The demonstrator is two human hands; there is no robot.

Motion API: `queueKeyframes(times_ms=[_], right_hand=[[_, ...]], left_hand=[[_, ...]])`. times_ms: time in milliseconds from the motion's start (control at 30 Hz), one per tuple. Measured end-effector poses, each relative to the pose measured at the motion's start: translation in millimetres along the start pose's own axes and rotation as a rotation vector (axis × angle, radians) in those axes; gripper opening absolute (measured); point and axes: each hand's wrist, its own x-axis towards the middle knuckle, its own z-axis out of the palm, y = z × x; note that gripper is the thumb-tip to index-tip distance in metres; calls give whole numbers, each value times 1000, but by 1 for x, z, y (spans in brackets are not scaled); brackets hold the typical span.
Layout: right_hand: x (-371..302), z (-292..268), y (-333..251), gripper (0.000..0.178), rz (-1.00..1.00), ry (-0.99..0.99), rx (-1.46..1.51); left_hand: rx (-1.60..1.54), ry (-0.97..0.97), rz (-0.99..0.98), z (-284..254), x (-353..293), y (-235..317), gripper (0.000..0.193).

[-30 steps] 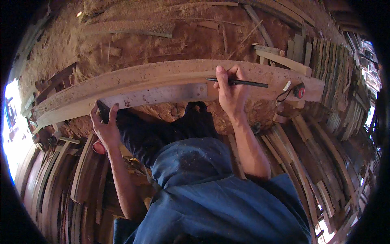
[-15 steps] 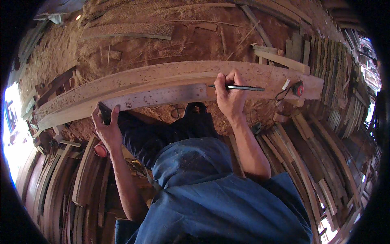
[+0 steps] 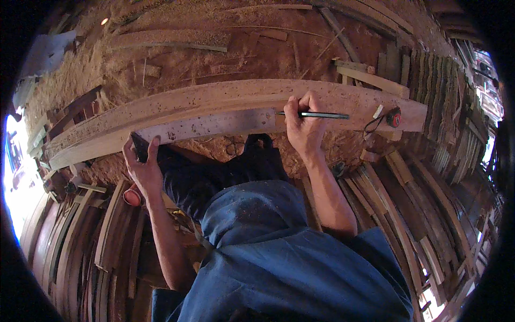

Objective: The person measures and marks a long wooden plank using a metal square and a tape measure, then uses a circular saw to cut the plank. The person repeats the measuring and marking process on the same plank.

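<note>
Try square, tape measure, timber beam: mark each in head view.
Try square [image 3: 212,125]: head view, middle of its metal blade.
Tape measure [image 3: 394,118]: head view, middle of its case.
Timber beam [image 3: 230,91]: head view, speckled face.

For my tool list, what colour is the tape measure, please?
The tape measure is red and black, clearest in the head view.

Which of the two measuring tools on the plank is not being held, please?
The red-and-black tape measure: it lies near the right end of the plank, whereas the metal square is held by the left hand.
</note>
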Motion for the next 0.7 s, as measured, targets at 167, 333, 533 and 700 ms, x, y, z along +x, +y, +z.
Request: queueKeyframes(times_ms=[167,333,533,700], right_hand=[[-10,-5,-6,30,229,116,383],[-37,-22,3,32,345,171,550],[-69,-29,8,39,231,275,599],[-85,-77,-64,35,316,90,800]], left_hand=[[29,37,16,2,2,-3,70],[-3,4,-3,0,2,-3,71],[-192,-70,43,-10,-1,-10,72],[-441,-257,-219,-53,-18,-30,68]])
